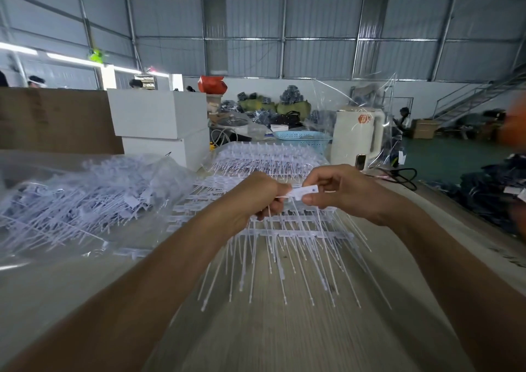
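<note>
Table (256, 337) at 6 o'clock, wood grain, my forearms come in over it from both lower corners.

Above that, dead centre, moulded strips (299, 235) of white plastic ties lie flat on the table. Their thin tails fan toward me.

Hands are just over the far edge of that pile, close together but not touching.
- Left hand (253, 198): fist curled round the thin tail of one tie (303, 192), with the strand hanging out below the fingers.
- Right hand (341, 190): thumb and forefinger pinch the tie's flat head, other fingers curled behind.
- The tie spans the gap between the hands, held clear above the pile.

Step, as I read it: breaking a single tie off its strip. It looks free or nearly free; I can't tell whether anything joins it to the strip.

Next move: a short, firm pull or twist with both grips tight, so the head comes off clean without bending. Then the tie goes over to 9 o'clock, where a clear bag (85, 198) holds loose ones. The thin tail slips easily, so the left grip matters most.

Further out:
- A second stack of strips (264, 158) at 12 o'clock.
- White boxes (159, 115) at 11 o'clock, with a cardboard sheet (51, 118) to their left.
- A blue basket (301, 136) past the stack.
- A cream kettle (355, 135) under clear wrap at 1 o'clock.
- A black cable (404, 176) beside the kettle at 2 o'clock.
</note>
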{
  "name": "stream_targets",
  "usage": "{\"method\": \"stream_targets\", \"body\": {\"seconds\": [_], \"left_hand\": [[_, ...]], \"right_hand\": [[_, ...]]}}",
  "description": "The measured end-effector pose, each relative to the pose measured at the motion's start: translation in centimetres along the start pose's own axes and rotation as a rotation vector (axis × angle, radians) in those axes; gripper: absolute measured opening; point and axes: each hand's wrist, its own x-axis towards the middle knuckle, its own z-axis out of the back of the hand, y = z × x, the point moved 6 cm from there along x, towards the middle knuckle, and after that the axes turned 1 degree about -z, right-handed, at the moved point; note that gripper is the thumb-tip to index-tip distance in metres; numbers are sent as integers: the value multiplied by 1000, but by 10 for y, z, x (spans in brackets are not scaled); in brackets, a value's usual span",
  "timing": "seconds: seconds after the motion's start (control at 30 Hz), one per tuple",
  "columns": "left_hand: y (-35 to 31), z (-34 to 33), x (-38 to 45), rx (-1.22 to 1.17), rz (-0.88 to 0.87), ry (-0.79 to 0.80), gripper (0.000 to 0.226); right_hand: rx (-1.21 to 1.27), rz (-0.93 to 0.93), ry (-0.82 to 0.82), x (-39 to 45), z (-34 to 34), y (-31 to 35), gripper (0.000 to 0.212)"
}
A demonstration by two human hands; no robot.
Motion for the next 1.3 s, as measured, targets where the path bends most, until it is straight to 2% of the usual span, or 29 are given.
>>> {"method": "stream_targets", "body": {"seconds": [0.07, 0.17, 0.37, 0.4, 0.47, 0.53, 0.57, 0.67, 0.8, 0.93, 1.0, 1.03, 1.07, 1.17, 1.3], "left_hand": [[6, -5, 1, -42, 68, 31, 33], [11, -5, 1, -94, 117, 52, 36], [-2, 5, -2, 23, -29, 7, 37], [-3, 4, -3, 58, -45, 27, 38], [-6, -1, -8, 162, -83, 113, 39], [-14, -5, -12, 258, -145, 153, 41], [-20, -4, -14, 283, -193, 125, 41], [-34, 2, -18, 314, -295, 71, 38], [-33, 11, -22, 310, -292, 162, 21], [-31, 18, -21, 227, -298, 193, 25], [-26, 18, -19, 213, -279, 228, 28], [-24, 17, -18, 200, -271, 235, 26], [-22, 17, -16, 187, -262, 225, 23], [-20, 20, -12, 158, -261, 133, 14], [-26, 20, -11, 125, -354, 1, 5]], "right_hand": [[-114, 56, -45, 3, -2, 4, 9], [-275, 122, -82, 7, -7, 10, 15], [-186, 88, -118, 6, -5, 10, 9], [-197, 66, -149, 6, -3, 8, 8], [-180, -6, -327, 7, 12, 1, 7], [-6, -73, -499, 2, 33, -7, 8], [98, -88, -517, -1, 40, -10, 7], [216, -86, -446, -4, 43, -11, 6], [124, -80, -434, 4, 31, -11, 14], [7, -130, -303, 8, 15, -10, 31], [-39, -158, -306, 9, 13, -7, 28], [-45, -147, -332, 10, 14, -4, 19], [-26, -124, -352, 11, 15, 0, 13], [110, -100, -344, 11, 14, 5, 30], [109, -198, -231, 10, 8, 3, 45]]}}
